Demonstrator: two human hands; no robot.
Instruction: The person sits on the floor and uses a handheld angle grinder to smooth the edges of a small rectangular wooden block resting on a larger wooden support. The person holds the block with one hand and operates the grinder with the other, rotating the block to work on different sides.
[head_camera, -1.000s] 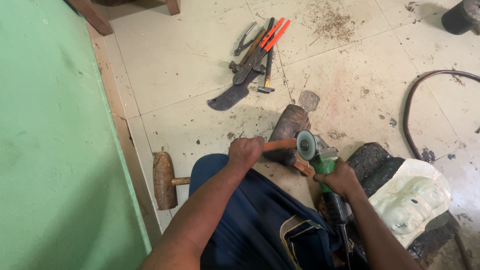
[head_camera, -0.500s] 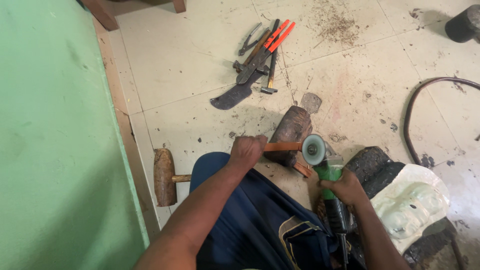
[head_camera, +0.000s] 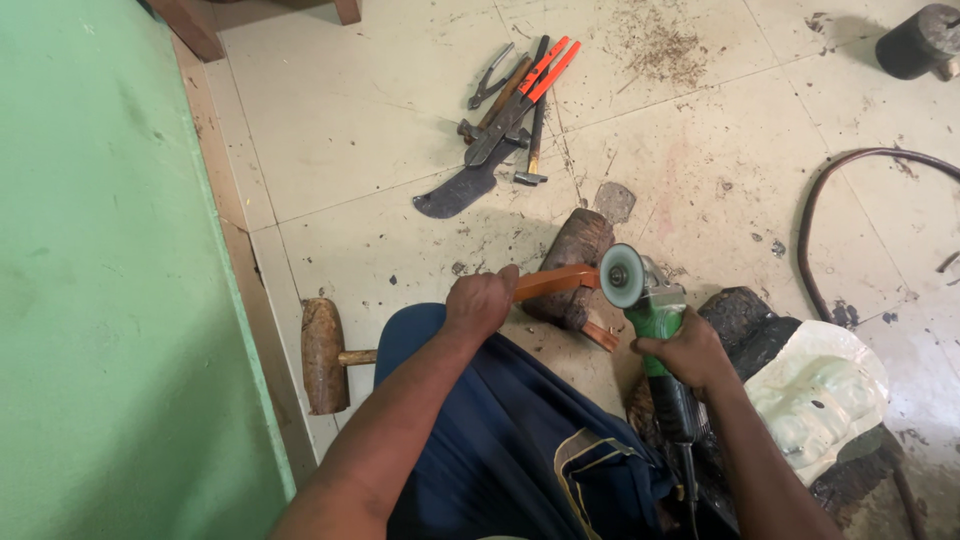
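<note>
We grip a thin orange-brown wooden strip (head_camera: 556, 281) in our closed left hand (head_camera: 478, 303), its far end pointing toward three o'clock and meeting the disc of the green angle grinder (head_camera: 640, 290), which our right hand (head_camera: 688, 352) clasps around the body. The strip looks only partly shaped, with sanding unfinished. A dark log block (head_camera: 575, 262) lies beneath; a wooden mallet (head_camera: 325, 352) rests at nine o'clock, hand tools (head_camera: 510, 115) at twelve.

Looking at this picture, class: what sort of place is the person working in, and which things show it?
Probably a small craft or carving workshop, worked on the floor. An angle grinder is in the right hand, a wooden mallet lies by the wall, and hand tools are heaped on the dusty tiles.
</note>
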